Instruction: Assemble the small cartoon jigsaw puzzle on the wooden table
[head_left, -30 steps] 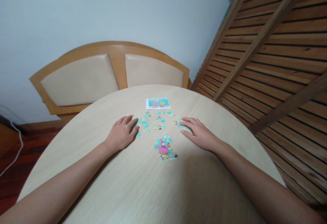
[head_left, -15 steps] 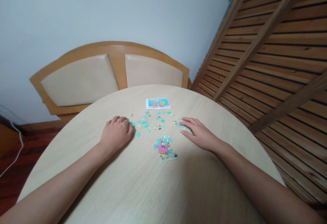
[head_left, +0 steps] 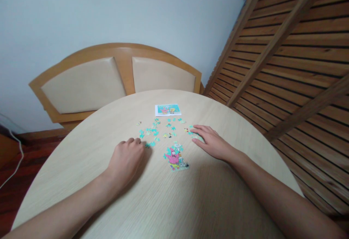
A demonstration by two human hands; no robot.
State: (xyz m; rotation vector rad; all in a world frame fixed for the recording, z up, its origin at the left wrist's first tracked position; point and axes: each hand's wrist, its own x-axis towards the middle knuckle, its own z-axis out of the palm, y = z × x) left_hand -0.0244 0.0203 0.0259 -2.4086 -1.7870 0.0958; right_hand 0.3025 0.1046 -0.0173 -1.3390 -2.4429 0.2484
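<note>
Loose jigsaw puzzle pieces [head_left: 156,133], mostly turquoise, lie scattered over the middle of the table. Nearer to me is a joined puzzle section [head_left: 174,158] with a pink starfish figure and a pale figure beside it. To the left, my left hand [head_left: 127,157] is closed with its fingers curled down, close by a few turquoise pieces [head_left: 151,144]. Its fingertips are hidden, so what it holds cannot be made out. My right hand [head_left: 208,141] rests at the right with fingers spread, its tips beside several small pieces [head_left: 190,133].
Behind the pieces lies a picture card [head_left: 168,110] with the same cartoon figures. All of this is on a round wooden table [head_left: 223,191]. A padded chair back [head_left: 120,72] stands beyond it, and slatted wood [head_left: 294,50] leans at the right.
My left hand has drawn back toward me and slightly right, uncovering turquoise pieces at the left of the scatter. The right hand has stayed nearly still.
</note>
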